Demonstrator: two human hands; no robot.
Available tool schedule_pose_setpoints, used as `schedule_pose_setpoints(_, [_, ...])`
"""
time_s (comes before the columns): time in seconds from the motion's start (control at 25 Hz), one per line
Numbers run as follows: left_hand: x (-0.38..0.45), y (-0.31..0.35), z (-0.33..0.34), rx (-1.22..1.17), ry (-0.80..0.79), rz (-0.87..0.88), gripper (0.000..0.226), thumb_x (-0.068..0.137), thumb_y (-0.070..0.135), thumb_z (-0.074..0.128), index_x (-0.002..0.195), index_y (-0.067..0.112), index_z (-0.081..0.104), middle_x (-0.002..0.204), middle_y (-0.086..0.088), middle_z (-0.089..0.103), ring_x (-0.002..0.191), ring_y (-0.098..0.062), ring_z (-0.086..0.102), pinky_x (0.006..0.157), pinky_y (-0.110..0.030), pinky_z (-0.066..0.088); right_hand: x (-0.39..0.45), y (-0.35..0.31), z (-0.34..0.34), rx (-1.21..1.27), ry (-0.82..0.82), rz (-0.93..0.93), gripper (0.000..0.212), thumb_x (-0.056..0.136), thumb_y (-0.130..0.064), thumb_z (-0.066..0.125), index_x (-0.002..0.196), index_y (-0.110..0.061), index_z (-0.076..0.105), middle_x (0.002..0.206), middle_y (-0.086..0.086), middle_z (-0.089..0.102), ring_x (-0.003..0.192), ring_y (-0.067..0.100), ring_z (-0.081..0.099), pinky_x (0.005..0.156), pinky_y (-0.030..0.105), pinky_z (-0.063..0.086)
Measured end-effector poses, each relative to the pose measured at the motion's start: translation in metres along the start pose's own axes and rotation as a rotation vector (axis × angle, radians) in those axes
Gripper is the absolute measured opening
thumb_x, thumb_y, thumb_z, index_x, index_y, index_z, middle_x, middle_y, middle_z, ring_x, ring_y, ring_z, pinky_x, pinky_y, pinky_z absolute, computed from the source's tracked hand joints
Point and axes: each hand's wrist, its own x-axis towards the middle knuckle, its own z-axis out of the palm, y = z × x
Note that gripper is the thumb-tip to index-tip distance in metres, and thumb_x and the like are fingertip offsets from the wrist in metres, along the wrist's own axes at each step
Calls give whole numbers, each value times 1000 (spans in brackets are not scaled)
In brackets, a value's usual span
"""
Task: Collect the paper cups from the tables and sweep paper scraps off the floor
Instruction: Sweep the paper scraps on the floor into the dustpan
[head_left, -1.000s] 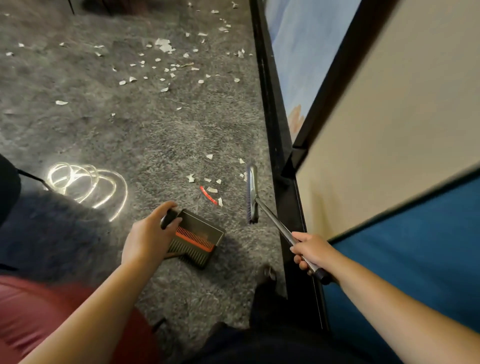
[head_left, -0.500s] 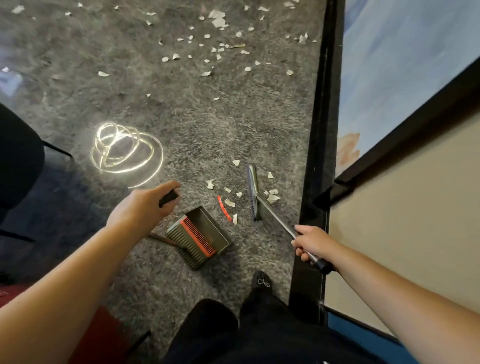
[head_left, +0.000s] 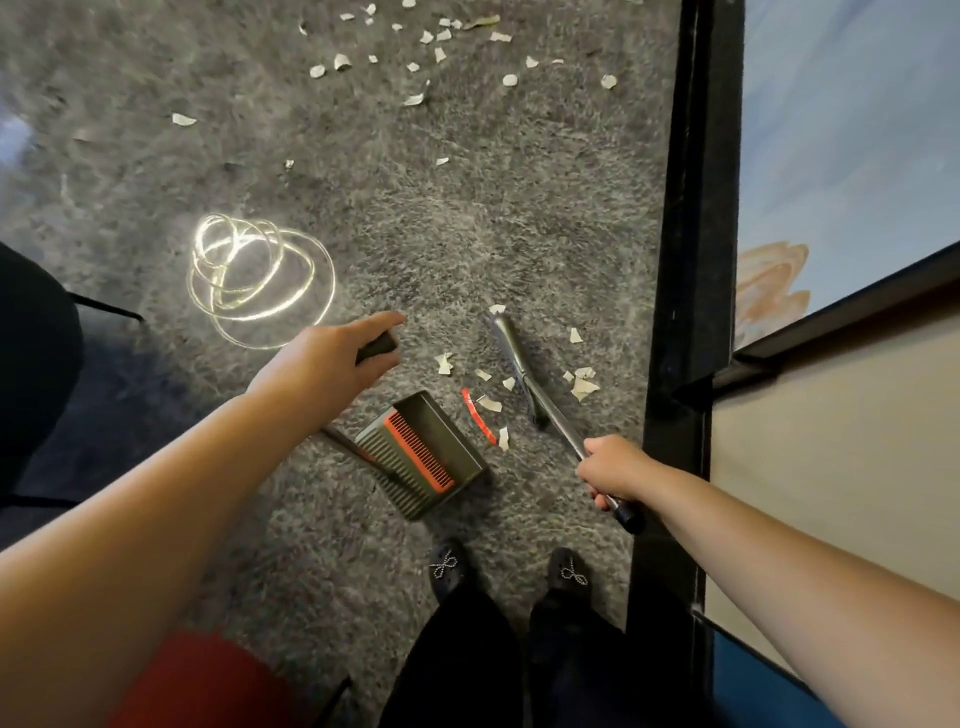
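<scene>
The sweeping step is in hand; no paper cups or tables are to be seen. The top of a long dustpan handle (head_left: 378, 344) is grasped by the left hand (head_left: 322, 364), with the forefinger stretched out along it. The dustpan (head_left: 426, 452) rests on the grey carpet (head_left: 467, 234) just ahead of the person's 2 shoes, its open mouth turned to the far right. The broom handle (head_left: 566, 441) is gripped by the right hand (head_left: 615, 470), and the broom head (head_left: 511, 353) lies on the carpet to the right of the dustpan, near the black frame (head_left: 685, 260) at the wall.

A small cluster of paper scraps (head_left: 488, 404) and 1 red strip (head_left: 479, 423) lie between the broom head and the dustpan mouth. A few more scraps (head_left: 583, 387) are left on the far side of the broom head, toward the frame. A wider scatter (head_left: 426, 57) is seen far up the carpet.

The next move is judged to call for the broom head to be drawn leftward and nearer, so that the close cluster is pushed into the pan while the pan is held steady. The scraps by the frame would need a second pass.
</scene>
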Motion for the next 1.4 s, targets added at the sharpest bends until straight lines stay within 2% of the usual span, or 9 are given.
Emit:
schedule_pose_setpoints(0.12, [5, -1, -1, -5, 10, 9, 48, 92, 48, 57, 137, 53, 40, 107, 1, 66, 76, -17, 64, 68, -36, 57, 1, -18, 17, 82, -40, 3, 45, 92, 3, 38, 137, -2, 40, 70, 12, 50, 45, 16, 45, 35, 18, 38])
schedule_pose_setpoints(0.28, [8, -2, -3, -4, 10, 6, 46, 94, 49, 54, 137, 54, 39, 96, 6, 62, 60, -9, 59, 52, -29, 51, -12, -35, 45, 103, -108, -5, 35, 92, 3, 38, 125, -4, 48, 67, 11, 47, 33, 10, 43, 33, 14, 33])
schedule_pose_setpoints(0.4, [13, -6, -6, 1, 12, 6, 46, 94, 50, 53, 138, 53, 39, 97, 5, 61, 59, -11, 60, 52, -32, 55, -20, -44, 58, 212, -155, 21, 40, 92, 0, 41, 132, 0, 43, 65, 8, 45, 34, 9, 41, 34, 15, 33])
schedule_pose_setpoints(0.76, [-1, -12, -7, 11, 18, 30, 47, 94, 48, 52, 140, 48, 40, 93, 0, 65, 60, -15, 59, 56, -37, 57, -54, -39, 58, 440, -234, 105, 54, 95, -4, 40, 146, -17, 29, 55, 0, 41, 36, 6, 34, 37, 15, 26])
schedule_pose_setpoints(0.92, [-19, -20, -2, 54, 33, 5, 49, 95, 51, 49, 141, 51, 34, 90, 0, 66, 64, -17, 61, 57, -35, 56, -71, -35, 58, 390, -186, 82, 42, 94, -4, 42, 135, -8, 40, 57, 1, 41, 35, 7, 35, 37, 15, 28])
schedule_pose_setpoints(1.0, [-30, -33, -1, 50, 47, -17, 48, 95, 51, 47, 141, 51, 33, 82, 2, 62, 61, -16, 58, 54, -32, 53, -74, -36, 56, 373, -147, 81, 42, 94, -4, 42, 135, -7, 35, 56, 2, 41, 35, 8, 36, 37, 13, 28])
schedule_pose_setpoints(1.12, [-48, -58, 0, -33, 91, -98, 47, 96, 50, 46, 140, 53, 31, 74, 8, 56, 59, -14, 57, 55, -34, 54, -77, -41, 53, 352, -122, 70, 24, 93, -4, 43, 112, -13, 54, 55, 2, 41, 34, 10, 36, 39, 15, 28])
schedule_pose_setpoints(1.24, [-56, -79, -3, -111, 137, -163, 45, 95, 49, 48, 137, 56, 31, 76, 13, 54, 61, -13, 58, 58, -36, 55, -72, -49, 54, 335, -71, 58, 38, 92, -4, 44, 130, -6, 43, 54, 2, 43, 35, 10, 37, 38, 14, 28])
schedule_pose_setpoints(1.4, [-45, -96, -16, -87, 150, -156, 44, 93, 50, 52, 134, 56, 36, 83, 6, 61, 61, -13, 60, 58, -36, 56, -59, -72, 52, 317, -31, 31, 44, 92, 0, 44, 135, 0, 38, 56, 5, 45, 33, 10, 38, 38, 15, 31])
